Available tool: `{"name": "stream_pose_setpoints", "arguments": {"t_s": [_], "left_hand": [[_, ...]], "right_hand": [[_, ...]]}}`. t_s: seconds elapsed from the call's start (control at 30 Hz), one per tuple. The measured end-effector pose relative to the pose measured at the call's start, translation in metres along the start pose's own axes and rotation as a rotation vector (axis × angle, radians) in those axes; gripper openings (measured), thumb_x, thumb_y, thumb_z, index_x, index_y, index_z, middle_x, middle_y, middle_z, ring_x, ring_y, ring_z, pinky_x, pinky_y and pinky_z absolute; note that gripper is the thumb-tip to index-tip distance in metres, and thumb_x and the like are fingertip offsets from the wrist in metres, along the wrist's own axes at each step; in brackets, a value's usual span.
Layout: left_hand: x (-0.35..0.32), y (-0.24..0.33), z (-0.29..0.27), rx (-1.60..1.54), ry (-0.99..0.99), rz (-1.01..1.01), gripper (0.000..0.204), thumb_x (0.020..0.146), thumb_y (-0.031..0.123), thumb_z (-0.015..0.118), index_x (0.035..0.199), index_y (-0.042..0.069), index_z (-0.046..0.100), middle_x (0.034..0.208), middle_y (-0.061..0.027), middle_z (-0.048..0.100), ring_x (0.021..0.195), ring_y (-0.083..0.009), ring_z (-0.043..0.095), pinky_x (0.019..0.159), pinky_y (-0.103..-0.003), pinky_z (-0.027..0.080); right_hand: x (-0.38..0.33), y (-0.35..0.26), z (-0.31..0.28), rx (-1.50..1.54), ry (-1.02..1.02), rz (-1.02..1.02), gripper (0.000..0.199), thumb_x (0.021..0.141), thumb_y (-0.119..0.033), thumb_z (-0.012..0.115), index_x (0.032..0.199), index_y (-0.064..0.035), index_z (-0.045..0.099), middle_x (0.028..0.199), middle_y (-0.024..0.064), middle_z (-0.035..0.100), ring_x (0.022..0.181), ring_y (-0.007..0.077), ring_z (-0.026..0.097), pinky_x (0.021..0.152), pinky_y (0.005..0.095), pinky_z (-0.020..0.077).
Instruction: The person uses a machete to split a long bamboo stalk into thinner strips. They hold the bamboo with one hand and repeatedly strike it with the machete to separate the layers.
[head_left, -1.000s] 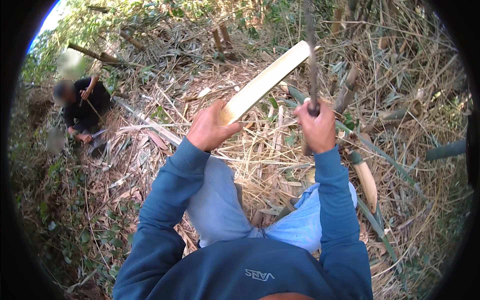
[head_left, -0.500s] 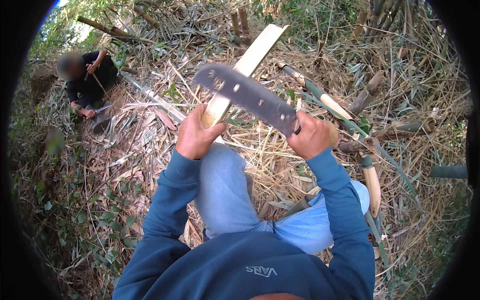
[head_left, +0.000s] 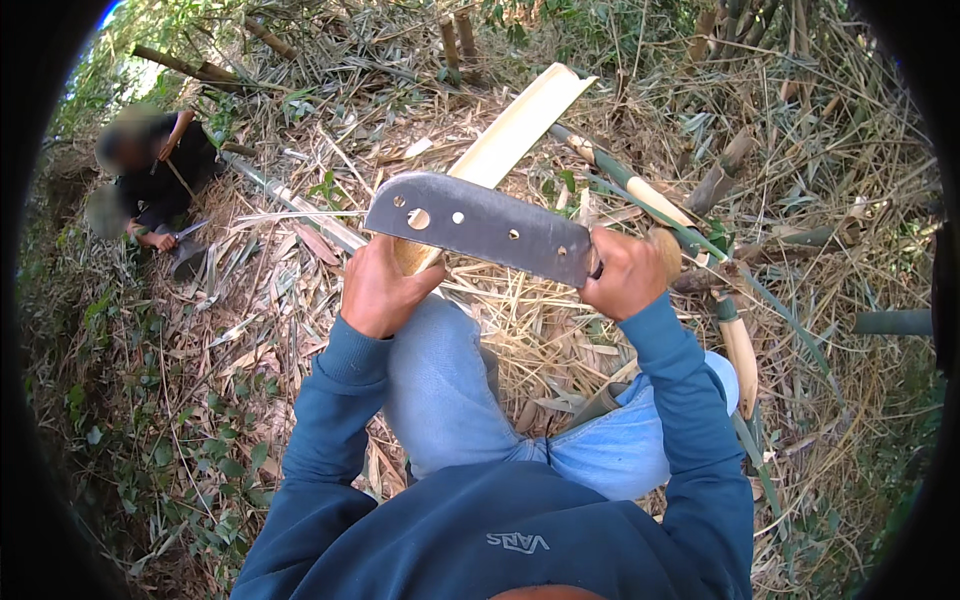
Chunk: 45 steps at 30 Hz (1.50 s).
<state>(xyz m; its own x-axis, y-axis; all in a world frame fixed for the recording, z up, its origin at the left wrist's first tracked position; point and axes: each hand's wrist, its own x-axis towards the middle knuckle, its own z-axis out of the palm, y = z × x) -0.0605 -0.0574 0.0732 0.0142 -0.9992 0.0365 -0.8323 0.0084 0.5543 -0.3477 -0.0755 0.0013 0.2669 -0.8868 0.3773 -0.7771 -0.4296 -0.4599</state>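
Observation:
A pale split length of bamboo [head_left: 518, 128] slants up and away from my left hand [head_left: 385, 285], which is closed around its near end by my raised knee. In my right hand [head_left: 628, 272] is the wooden handle of a machete [head_left: 475, 222]. Its broad dark blade has several holes and lies crosswise over the bamboo, just above my left hand. The blade hides part of the strip, and I cannot tell whether its edge touches the bamboo.
At the far left a person [head_left: 155, 175] in dark clothes crouches, holding a blade [head_left: 190, 228]. Green bamboo poles [head_left: 640, 190] with pale cut faces lie at the right. Dry leaves and shavings [head_left: 530, 345] cover the ground around my knees. Cut stumps [head_left: 458, 40] stand behind.
The machete blade has come down and nearer to my left hand, turning more level. The bamboo's far end has shifted slightly right and nearer. My left hand has moved a little left.

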Motion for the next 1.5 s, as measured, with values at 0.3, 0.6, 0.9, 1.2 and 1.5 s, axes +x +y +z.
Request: {"name": "stream_pose_setpoints", "arguments": {"t_s": [0.3,0.6,0.9,1.2,1.5], "left_hand": [[0.002,0.007,-0.002,-0.027,-0.095,-0.061,0.049,0.069,0.024,0.075,0.107,-0.002,0.06,0.089,-0.0218,0.069,0.081,-0.0358,0.068,0.075,-0.042,0.052],[0.0,0.011,-0.004,-0.102,-0.11,-0.001,0.044,0.068,0.018,0.074,0.105,-0.002,0.061,0.086,-0.0175,0.068,0.075,-0.0276,0.066,0.074,-0.037,0.051],[-0.008,0.004,-0.001,0.056,-0.02,0.052,0.049,0.069,0.024,0.076,0.108,-0.001,0.059,0.081,-0.0194,0.069,0.075,-0.0356,0.069,0.071,-0.044,0.053],[-0.016,0.036,0.015,0.226,0.146,0.024,0.06,0.07,0.032,0.081,0.119,0.004,0.06,0.094,-0.0197,0.071,0.086,-0.0367,0.07,0.078,-0.043,0.054],[-0.019,0.032,0.019,0.282,0.219,0.074,0.057,0.07,0.034,0.082,0.114,0.005,0.06,0.092,-0.0185,0.071,0.081,-0.0366,0.07,0.073,-0.043,0.055]], "right_hand": [[0.006,0.017,-0.007,-0.021,0.067,0.162,0.026,0.075,-0.031,0.072,0.077,-0.0079,0.06,0.063,0.0165,0.064,0.059,0.0372,0.065,0.058,0.0495,0.0504],[0.006,0.029,-0.014,-0.036,0.108,0.134,0.032,0.078,-0.038,0.07,0.079,-0.0065,0.066,0.067,0.0167,0.066,0.065,0.0381,0.066,0.062,0.048,0.0515],[0.015,0.052,-0.048,0.215,0.242,0.668,0.029,0.079,-0.034,0.071,0.082,-0.005,0.068,0.065,0.0142,0.066,0.062,0.0349,0.066,0.061,0.0422,0.0516],[-0.015,-0.011,-0.019,0.094,0.013,0.147,0.024,0.073,-0.026,0.071,0.078,-0.008,0.057,0.066,0.0137,0.064,0.059,0.0346,0.065,0.057,0.0477,0.05],[-0.001,0.013,-0.015,-0.011,0.082,0.313,0.026,0.074,-0.029,0.072,0.077,-0.0078,0.058,0.067,0.0152,0.065,0.062,0.0358,0.067,0.058,0.0478,0.0521]]}}
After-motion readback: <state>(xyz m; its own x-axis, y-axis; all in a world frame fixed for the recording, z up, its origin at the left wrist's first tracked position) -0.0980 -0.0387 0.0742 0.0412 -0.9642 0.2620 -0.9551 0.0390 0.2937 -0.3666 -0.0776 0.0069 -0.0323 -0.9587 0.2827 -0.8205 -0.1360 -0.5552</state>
